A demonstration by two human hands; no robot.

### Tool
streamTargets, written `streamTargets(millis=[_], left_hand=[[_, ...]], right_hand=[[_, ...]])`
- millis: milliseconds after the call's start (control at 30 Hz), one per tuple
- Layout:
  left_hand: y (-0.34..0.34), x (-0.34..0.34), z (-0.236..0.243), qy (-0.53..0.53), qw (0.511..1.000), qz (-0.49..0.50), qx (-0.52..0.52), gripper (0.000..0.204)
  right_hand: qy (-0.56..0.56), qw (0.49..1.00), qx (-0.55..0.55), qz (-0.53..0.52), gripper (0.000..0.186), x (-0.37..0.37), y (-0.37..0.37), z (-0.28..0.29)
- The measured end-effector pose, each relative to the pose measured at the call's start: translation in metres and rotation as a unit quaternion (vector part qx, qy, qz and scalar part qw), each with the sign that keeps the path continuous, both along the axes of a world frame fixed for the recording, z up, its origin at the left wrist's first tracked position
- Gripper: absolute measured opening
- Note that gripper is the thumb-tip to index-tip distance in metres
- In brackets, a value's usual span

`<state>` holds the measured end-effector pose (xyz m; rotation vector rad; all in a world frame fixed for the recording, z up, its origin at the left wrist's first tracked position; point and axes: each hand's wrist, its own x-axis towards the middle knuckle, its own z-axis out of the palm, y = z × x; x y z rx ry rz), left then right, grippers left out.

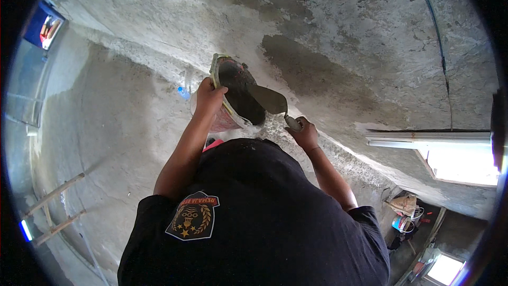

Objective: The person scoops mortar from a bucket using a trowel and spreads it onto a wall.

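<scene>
My left hand (209, 97) grips the rim of a tilted bucket (216, 66), whose mouth faces right and whose reddish side shows below. Dark grey wet mortar (236, 82) coats the inside. With my right hand (305, 134) I hold a trowel (270, 99) by its short handle. The trowel's broad blade points left, its tip over the bucket's mouth. From this view I cannot tell whether the blade touches the mortar. A darker, damp-looking patch (312, 69) marks the grey wall just beyond the trowel.
The rough cement wall (360, 16) rises in front, with a dark cable (435, 21) down its right part. A blue-capped bottle (183, 92) lies left of the bucket. Wooden poles (55, 196) stand at lower left. A window opening (457, 164) and a small bucket (403, 224) are at right.
</scene>
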<state>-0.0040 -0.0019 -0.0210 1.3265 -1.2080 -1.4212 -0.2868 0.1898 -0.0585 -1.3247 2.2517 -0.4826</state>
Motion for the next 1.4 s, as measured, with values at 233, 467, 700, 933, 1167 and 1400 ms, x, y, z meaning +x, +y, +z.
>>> streamTargets(millis=[233,467,700,933,1167,1400], left_hand=[[-0.005,0.001,0.013,-0.071,0.997,0.0,0.02,0.025],[-0.01,0.009,-0.001,-0.033,0.999,0.011,0.005,0.025],[-0.013,0.014,-0.002,-0.055,0.998,0.008,0.015,0.025],[-0.02,0.025,-0.036,-0.047,0.999,0.008,0.023,0.024],[-0.014,0.021,-0.017,-0.057,0.998,0.008,0.037,0.024],[-0.01,0.028,-0.019,-0.083,0.995,-0.009,0.058,0.033]], right_hand=[[0.105,0.984,-0.132,0.049,0.044,-0.002,-0.011,0.019],[0.108,0.983,-0.145,0.035,0.04,-0.016,-0.024,0.02],[0.117,0.984,-0.13,0.023,0.039,-0.039,-0.04,0.028],[0.138,0.99,-0.035,0.017,0.043,-0.054,-0.064,0.047],[0.073,0.997,0.01,-0.011,0.043,-0.074,-0.068,0.031],[-0.153,0.981,0.075,-0.093,0.046,-0.055,-0.079,0.052]])
